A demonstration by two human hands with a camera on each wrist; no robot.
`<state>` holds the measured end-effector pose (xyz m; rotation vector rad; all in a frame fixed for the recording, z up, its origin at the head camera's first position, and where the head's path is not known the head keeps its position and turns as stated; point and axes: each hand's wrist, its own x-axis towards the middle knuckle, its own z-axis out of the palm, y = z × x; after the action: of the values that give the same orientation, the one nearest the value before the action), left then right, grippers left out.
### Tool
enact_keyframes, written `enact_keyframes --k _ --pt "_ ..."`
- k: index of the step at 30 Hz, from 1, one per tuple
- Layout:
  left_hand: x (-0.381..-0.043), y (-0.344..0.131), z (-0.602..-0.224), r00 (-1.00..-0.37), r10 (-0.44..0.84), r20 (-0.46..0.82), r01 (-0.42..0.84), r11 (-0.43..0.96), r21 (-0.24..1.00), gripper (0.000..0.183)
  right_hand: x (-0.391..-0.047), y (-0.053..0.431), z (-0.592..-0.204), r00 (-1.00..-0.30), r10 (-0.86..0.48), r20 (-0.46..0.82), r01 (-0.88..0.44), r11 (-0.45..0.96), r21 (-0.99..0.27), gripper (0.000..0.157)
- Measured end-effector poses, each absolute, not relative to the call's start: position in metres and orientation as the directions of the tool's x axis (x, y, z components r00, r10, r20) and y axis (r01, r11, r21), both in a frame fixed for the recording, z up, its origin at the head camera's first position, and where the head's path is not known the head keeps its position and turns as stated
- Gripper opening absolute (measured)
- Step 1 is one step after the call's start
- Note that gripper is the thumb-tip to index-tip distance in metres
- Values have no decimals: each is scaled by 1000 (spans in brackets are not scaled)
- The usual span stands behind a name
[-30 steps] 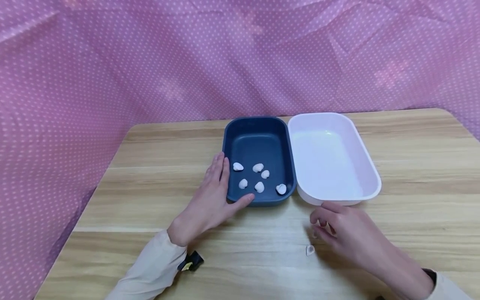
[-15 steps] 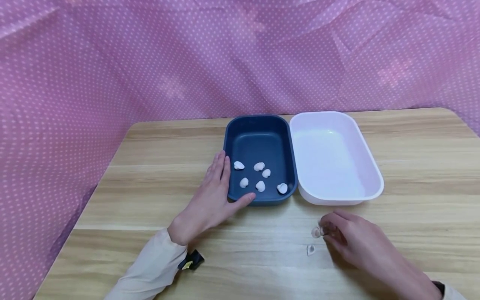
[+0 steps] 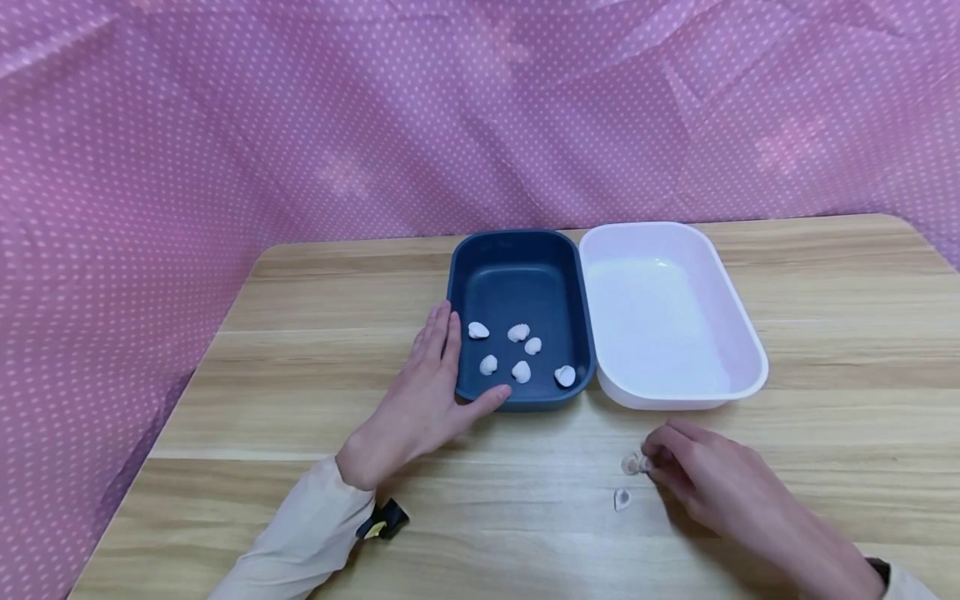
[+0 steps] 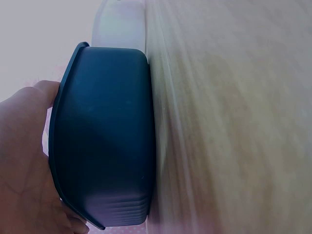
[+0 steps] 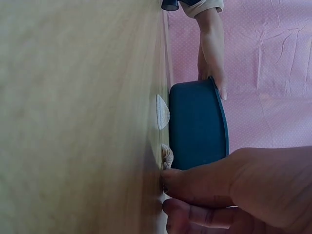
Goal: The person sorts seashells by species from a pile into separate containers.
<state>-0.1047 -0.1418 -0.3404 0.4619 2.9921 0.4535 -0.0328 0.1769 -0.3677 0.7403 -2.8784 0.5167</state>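
My left hand (image 3: 420,400) rests against the left side and near corner of a dark blue tray (image 3: 517,250), fingers straight along the rim and thumb over the front edge. Several white seashells (image 3: 518,332) lie inside that tray. On the table in front, my right hand (image 3: 720,483) pinches a small seashell (image 3: 646,464) between thumb and fingertips, at table level. Touching or just beside it is a second shell (image 3: 630,463), and a third shell (image 3: 622,499) lies nearer to me. In the right wrist view the fingers partly hide the pinched shell.
A white tray (image 3: 675,397) stands directly to the right of the blue one. The wooden table (image 3: 315,333) reaches back to a pink dotted curtain (image 3: 450,125). A black strap piece (image 3: 384,522) sits at the left cuff.
My right hand has shifted slightly right and towards me, lowering its fingertips onto a shell and uncovering the one beside it. My left hand stays on the blue tray.
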Motion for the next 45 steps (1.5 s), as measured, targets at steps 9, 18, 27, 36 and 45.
enact_keyframes --k 9,18,27,36,45 --pt "-105 -142 -340 -952 305 -36 281 910 305 114 -32 175 -358 -846 -479 235 -531 800 -280 26" --pt "-106 -141 -341 -952 305 -36 279 909 309 115 -34 176 -341 -795 -497 347 -589 771 -244 34" --pt "-106 -140 -341 -951 307 -28 285 910 300 115 -39 180 -333 -768 -517 378 -628 726 -280 36" --pt "-105 -141 -343 -951 308 -11 290 906 307 115 -54 190 -319 -754 -499 426 -635 720 -280 19" --pt "-103 -142 -342 -953 301 -7 284 906 315 115 -81 198 -311 -790 -478 384 -593 755 -280 26"
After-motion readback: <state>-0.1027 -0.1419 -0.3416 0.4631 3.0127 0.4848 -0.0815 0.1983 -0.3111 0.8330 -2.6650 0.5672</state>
